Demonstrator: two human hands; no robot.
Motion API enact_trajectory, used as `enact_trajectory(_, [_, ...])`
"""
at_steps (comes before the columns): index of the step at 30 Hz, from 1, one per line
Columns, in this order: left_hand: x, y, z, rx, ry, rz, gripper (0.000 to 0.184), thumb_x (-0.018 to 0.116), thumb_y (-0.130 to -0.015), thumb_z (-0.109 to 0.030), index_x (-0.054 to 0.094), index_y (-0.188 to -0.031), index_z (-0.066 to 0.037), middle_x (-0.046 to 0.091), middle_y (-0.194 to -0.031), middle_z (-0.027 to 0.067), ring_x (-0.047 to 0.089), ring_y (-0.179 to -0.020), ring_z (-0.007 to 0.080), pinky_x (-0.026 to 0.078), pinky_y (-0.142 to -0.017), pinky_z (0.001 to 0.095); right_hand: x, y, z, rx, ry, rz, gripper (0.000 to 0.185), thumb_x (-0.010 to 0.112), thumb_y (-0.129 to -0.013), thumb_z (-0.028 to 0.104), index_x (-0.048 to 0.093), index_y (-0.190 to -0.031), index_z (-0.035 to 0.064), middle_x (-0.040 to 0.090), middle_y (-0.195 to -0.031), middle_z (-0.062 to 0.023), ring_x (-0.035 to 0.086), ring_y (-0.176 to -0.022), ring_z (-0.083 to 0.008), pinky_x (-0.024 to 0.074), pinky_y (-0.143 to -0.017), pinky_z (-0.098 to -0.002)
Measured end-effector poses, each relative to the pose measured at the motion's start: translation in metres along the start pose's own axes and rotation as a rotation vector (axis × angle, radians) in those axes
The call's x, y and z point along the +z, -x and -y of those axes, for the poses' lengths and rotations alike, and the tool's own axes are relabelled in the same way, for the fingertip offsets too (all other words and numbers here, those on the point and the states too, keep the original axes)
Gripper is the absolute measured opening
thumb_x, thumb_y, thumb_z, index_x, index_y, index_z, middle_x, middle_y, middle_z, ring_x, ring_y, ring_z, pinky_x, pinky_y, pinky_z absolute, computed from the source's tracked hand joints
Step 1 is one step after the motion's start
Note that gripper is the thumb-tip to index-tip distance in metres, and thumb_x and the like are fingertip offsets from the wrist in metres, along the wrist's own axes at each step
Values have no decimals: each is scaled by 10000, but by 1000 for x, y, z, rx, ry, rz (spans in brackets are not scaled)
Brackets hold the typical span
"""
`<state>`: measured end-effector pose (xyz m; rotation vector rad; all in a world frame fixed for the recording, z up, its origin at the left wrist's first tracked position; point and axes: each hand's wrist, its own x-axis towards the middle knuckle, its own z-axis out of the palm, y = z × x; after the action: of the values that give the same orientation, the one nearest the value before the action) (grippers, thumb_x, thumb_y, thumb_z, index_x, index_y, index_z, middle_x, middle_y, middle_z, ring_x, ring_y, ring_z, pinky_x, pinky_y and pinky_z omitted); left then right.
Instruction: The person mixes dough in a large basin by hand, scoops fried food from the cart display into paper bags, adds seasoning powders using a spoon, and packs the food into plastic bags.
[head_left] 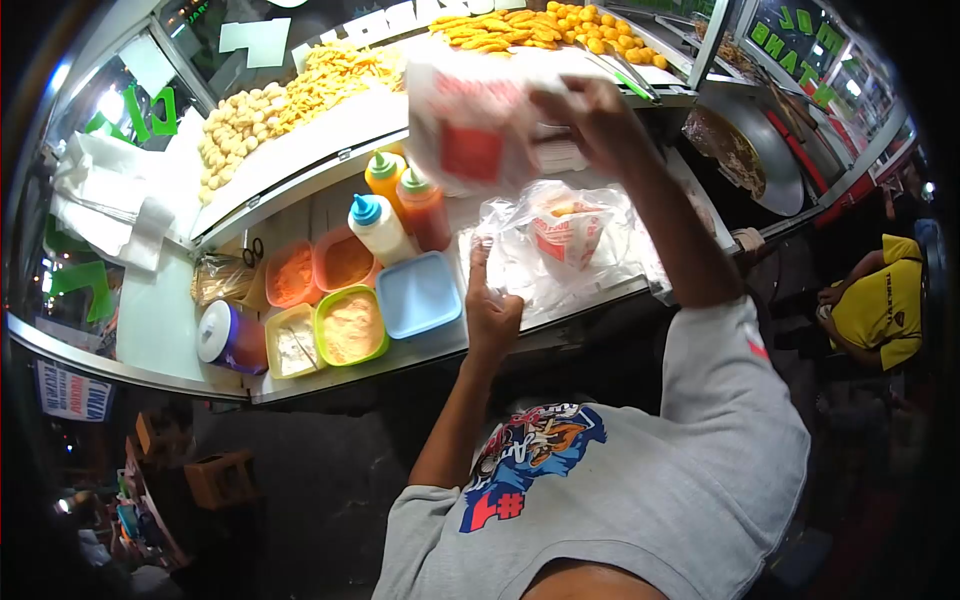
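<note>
My right hand (597,125) grips a white paper bag (468,125) with red print, raised over the counter and blurred by motion. What the bag contains is hidden. Below it, a clear plastic bag (510,215) lies spread open on the counter. Inside stands another red-printed paper bag (567,235), with some yellowish food showing at its top. At the left edge of the plastic, my left hand (493,315) holds the bag's side, index finger stretched up along it and thumb apart. Its other fingers look curled and are partly hidden.
Left of the bags stand squeeze bottles (380,230), a blue-lidded tub (420,295) and several powder tubs (350,325). Fried snacks (340,85) fill the lit shelf behind. A wok of oil (745,150) sits at the right. A person in a yellow shirt (880,305) is beyond it.
</note>
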<state>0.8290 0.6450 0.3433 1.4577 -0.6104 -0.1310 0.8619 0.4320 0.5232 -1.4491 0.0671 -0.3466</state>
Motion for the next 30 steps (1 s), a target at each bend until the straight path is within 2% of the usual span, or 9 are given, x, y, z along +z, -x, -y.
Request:
enact_trajectory(3, [8, 2, -26, -216, 282, -82, 786, 477, -697, 72, 199, -1431, 95, 314, -1458, 225, 401, -1289, 286, 361, -1064, 343, -28, 81, -70, -80, -85, -74, 162, 646, -882, 122, 637, -948, -26, 657, -865, -89, 659, -764, -149, 604, -663, -323])
enact_trajectory(5, [0, 4, 13, 22, 50, -71, 802, 455, -701, 97, 156, -1445, 82, 316, -1446, 208, 448, -1236, 248, 528, -885, 303, -25, 123, -103, 31, -202, -206, 139, 638, -889, 99, 644, -951, -26, 667, -883, -95, 657, -781, -150, 600, -669, -315])
enact_trajectory(8, [6, 2, -26, -120, 235, -133, 798, 441, -698, 113, 161, -1444, 82, 324, -1432, 213, 463, -1218, 232, 545, -835, 266, -26, 153, -131, -24, -131, -220, 130, 629, -887, 60, 650, -952, -50, 679, -831, -76, 655, -724, -126, 587, -672, -282])
enact_trajectory(12, [8, -3, -26, -28, 81, -10, 801, 482, -680, 115, 216, -1435, 82, 331, -1434, 205, 428, -1261, 251, 379, -1039, 285, -18, 150, -169, -34, 66, -248, 98, 628, -872, 30, 674, -895, -54, 681, -769, -57, 640, -661, -88, 512, -595, -224])
enact_trajectory(16, [8, -1, -23, -8, 4, 9, 809, 503, -672, 102, 222, -1430, 90, 315, -1449, 209, 383, -1311, 250, 364, -1053, 296, -5, 138, -151, 17, 456, -170, 209, 672, -841, 115, 667, -967, -51, 690, -754, -121, 648, -687, -103, 503, -581, -247])
enact_trajectory(20, [2, -1, -19, -13, 104, -7, 762, 480, -702, 86, 220, -1418, 117, 325, -1446, 221, 362, -1329, 268, 322, -1086, 321, -21, 156, -117, -303, 529, -299, 233, 708, -820, 155, 679, -974, -17, 691, -769, -141, 677, -656, -185, 504, -532, -266])
enact_trajectory(25, [6, -10, 0, 50, -144, -174, 679, 572, -786, -22, 281, -1378, 136, 393, -1392, 268, 428, -1281, 329, 332, -1078, 371, -42, 115, -99, -487, 1540, -351, 320, 769, -720, 324, 716, -976, 139, 625, -1138, -119, 586, -1078, -226, 502, -824, -345])
enact_trajectory(28, [7, -19, -7, 20, -442, -294, 748, 705, -781, -198, 340, -1339, 140, 465, -1305, 309, 463, -1226, 400, 376, -1028, 402, -56, 93, -104, -69, 1481, -115, 365, 764, -716, 354, 712, -1016, 152, 662, -1054, -141, 631, -970, -252, 502, -838, -371])
enact_trajectory(30, [11, -26, -4, 39, -590, -305, 748, 706, -769, -197, 350, -1336, 137, 467, -1296, 318, 464, -1219, 414, 372, -1032, 409, -70, 78, -112, 149, 1079, 48, 319, 762, -735, 257, 705, -1008, 104, 690, -923, -142, 661, -837, -237, 516, -775, -354])
